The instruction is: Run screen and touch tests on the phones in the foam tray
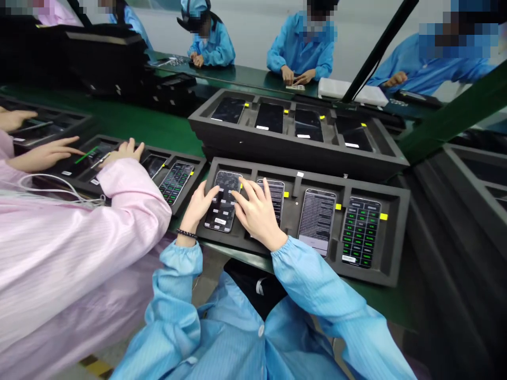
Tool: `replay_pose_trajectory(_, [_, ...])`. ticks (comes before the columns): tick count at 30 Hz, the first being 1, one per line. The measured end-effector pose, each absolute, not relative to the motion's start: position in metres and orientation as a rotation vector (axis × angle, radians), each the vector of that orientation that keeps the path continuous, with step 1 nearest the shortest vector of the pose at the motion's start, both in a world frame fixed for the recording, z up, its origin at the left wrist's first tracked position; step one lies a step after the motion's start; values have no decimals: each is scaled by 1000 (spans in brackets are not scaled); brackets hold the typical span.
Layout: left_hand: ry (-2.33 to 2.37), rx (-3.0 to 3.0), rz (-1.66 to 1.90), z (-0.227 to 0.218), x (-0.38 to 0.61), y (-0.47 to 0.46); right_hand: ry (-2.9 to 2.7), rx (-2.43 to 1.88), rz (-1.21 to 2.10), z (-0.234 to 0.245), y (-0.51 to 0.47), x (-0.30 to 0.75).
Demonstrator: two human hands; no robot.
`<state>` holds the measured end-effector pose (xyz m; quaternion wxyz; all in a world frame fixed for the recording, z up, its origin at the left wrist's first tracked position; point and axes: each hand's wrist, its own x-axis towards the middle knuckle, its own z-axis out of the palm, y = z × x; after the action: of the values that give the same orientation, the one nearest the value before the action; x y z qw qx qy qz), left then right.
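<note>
The left hand (pixel 197 210) and right hand (pixel 258 212) lie apart on one smartphone (pixel 222 203), in the leftmost compartment of a black foam tray (pixel 396 248) near the worktop's edge. The right fingers (pixel 245 194) cover the phone's upper right, so part of it is hidden. Whether either hand clamps it or only rests there, I cannot tell. White labels (pixel 220 221) on the phone are too small to read, and no brand can be made out.

The second phone (pixel 274 198) is partly hidden behind the right hand. The third phone (pixel 317 221) shows lines of unreadable text, and the fourth phone (pixel 361 232) shows a grid of green blocks. A yellow tag (pixel 383 216) sits beside it.

A beaded bracelet (pixel 187 233) circles the left wrist. To the left, a co-worker's pink sleeve (pixel 99 248) partly covers a second tray (pixel 186 177). Beyond, a raised tray (pixel 297 158) holds four dark phones, their screens hard to make out.
</note>
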<state>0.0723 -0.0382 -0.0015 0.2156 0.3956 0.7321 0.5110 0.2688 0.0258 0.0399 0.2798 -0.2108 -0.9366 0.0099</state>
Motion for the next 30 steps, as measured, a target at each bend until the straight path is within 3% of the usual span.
replay_pose_trajectory(30, [1527, 1073, 1441, -7, 62, -72, -2622, -274, -14, 31, 8, 278])
